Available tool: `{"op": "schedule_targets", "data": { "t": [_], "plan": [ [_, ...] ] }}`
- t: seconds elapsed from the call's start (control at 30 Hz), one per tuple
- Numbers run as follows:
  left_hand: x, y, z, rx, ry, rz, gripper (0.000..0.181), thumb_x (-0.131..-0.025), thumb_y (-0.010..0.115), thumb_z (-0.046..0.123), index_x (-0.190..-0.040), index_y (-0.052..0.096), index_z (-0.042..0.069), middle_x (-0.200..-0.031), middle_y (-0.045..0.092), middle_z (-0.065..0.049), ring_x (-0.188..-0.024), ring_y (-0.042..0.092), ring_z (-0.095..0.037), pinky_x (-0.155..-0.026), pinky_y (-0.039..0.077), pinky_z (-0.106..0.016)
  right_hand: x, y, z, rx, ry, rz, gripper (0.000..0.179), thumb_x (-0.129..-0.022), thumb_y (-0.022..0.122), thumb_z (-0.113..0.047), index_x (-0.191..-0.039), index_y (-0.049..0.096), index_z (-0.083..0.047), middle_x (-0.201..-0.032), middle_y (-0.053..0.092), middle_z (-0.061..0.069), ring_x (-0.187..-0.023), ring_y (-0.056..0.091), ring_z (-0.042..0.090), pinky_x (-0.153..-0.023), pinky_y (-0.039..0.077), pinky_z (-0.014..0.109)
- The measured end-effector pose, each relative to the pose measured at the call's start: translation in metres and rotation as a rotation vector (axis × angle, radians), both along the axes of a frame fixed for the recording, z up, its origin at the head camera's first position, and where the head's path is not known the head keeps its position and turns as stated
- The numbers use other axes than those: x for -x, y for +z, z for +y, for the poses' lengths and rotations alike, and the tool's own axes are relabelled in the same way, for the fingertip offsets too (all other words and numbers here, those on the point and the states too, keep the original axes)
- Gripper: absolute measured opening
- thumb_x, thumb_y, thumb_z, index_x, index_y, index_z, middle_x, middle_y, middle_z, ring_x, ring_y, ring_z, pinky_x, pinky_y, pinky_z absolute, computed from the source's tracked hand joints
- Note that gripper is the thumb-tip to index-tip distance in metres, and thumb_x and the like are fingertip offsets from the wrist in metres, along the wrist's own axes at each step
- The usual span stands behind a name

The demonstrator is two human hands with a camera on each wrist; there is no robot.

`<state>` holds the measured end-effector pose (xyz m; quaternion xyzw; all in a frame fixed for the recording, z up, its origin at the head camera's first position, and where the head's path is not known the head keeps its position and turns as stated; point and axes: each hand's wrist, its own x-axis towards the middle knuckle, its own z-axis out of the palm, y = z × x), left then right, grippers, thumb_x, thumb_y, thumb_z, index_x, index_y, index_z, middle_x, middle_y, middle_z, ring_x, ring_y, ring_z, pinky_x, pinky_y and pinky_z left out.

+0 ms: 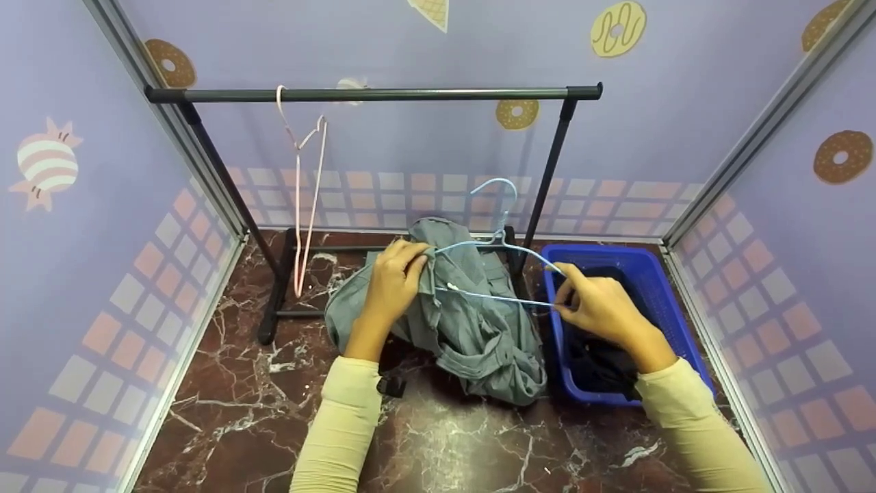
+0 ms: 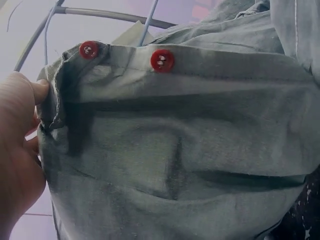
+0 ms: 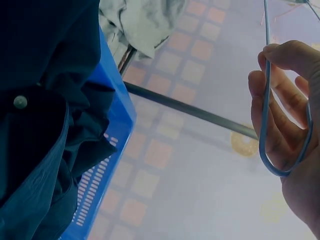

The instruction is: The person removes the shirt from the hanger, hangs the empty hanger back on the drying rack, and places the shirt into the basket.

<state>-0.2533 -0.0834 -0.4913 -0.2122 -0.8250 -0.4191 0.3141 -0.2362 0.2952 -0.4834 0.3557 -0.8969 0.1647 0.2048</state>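
Left fingers (image 1: pixel 413 270) pinch garment (image 1: pixel 479 335), right fingers (image 1: pixel 572 273) grip blue hanger (image 1: pixel 501 237), its left end hidden from me; only left-wrist view shows buttons (image 2: pixel 162 60).

Right hand (image 3: pixel 292 135): thumb and fingertips pinch a blue hanger (image 3: pixel 265 105), its rounded end by the palm
Blue basket (image 3: pixel 125 115): slotted wall, dark garment (image 3: pixel 45 150) bunched beside it
Pale button (image 3: pixel 20 102): on that garment
Grey cloth (image 3: pixel 145 22): top
Dark rod (image 3: pixel 185 107): slants across wall (image 3: pixel 200 175) with pink squares

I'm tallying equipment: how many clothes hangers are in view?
2: a pink hanger on the rail, and a blue hanger in the right hand, partly covered by the grey garment. Others might be hidden under it.
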Motion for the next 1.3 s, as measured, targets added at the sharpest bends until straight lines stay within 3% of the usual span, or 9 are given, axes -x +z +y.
{"op": "schedule_targets", "data": {
  "t": [0.33, 0.57, 0.77, 1.0, 1.3],
  "plan": [
    [0.01, -0.02, -0.008, -0.006, 0.101, -0.038, 0.017, -0.098, 0.067, 0.008, -0.111, 0.077, 0.003, -0.1, 0.073, -0.013, -0.097, 0.07, -0.032, -0.086, 0.055, -0.049, 0.005, 0.01, 0.02, -0.034, -0.028, -0.075, 0.072, -0.073, 0.081, -0.008, -0.139, 0.054, -0.016, -0.077, 0.073, -0.012, -0.059, 0.066, 0.006, -0.058, 0.056, 0.037],
    [0.015, -0.044, -0.014, -0.01, 0.154, -0.106, 0.018, -0.098, 0.066, 0.007, -0.112, 0.076, 0.002, -0.102, 0.073, -0.014, -0.096, 0.071, -0.032, -0.086, 0.056, -0.046, 0.003, 0.014, 0.041, -0.042, -0.069, -0.174, 0.08, -0.073, 0.085, -0.009, -0.145, 0.052, -0.015, -0.077, 0.073, -0.013, -0.063, 0.07, 0.008, -0.061, 0.057, 0.036],
    [0.018, -0.064, -0.016, 0.004, 0.181, -0.159, 0.018, -0.098, 0.067, 0.007, -0.112, 0.076, 0.001, -0.105, 0.073, -0.015, -0.101, 0.071, -0.035, -0.091, 0.055, -0.049, -0.002, 0.015, 0.055, -0.026, -0.097, -0.21, 0.08, -0.074, 0.087, -0.008, -0.146, 0.051, -0.012, -0.078, 0.074, -0.011, -0.063, 0.071, 0.009, -0.06, 0.058, 0.033],
    [0.02, -0.09, -0.002, 0.071, 0.208, -0.216, 0.018, -0.097, 0.068, 0.009, -0.113, 0.076, 0.005, -0.105, 0.071, -0.013, -0.101, 0.07, -0.033, -0.089, 0.057, -0.047, -0.005, 0.012, 0.056, 0.028, -0.138, -0.231, 0.083, -0.073, 0.09, -0.007, -0.146, 0.051, -0.018, -0.078, 0.075, -0.012, -0.064, 0.07, 0.006, -0.06, 0.059, 0.031],
    [0.017, -0.121, 0.024, 0.198, 0.187, -0.222, 0.017, -0.095, 0.072, 0.009, -0.111, 0.077, 0.007, -0.106, 0.069, -0.012, -0.101, 0.069, -0.033, -0.088, 0.056, -0.049, -0.003, 0.002, 0.041, 0.077, -0.149, -0.199, 0.082, -0.075, 0.09, -0.008, -0.147, 0.053, -0.021, -0.077, 0.076, -0.012, -0.063, 0.071, 0.006, -0.059, 0.058, 0.031]
  ]
}}
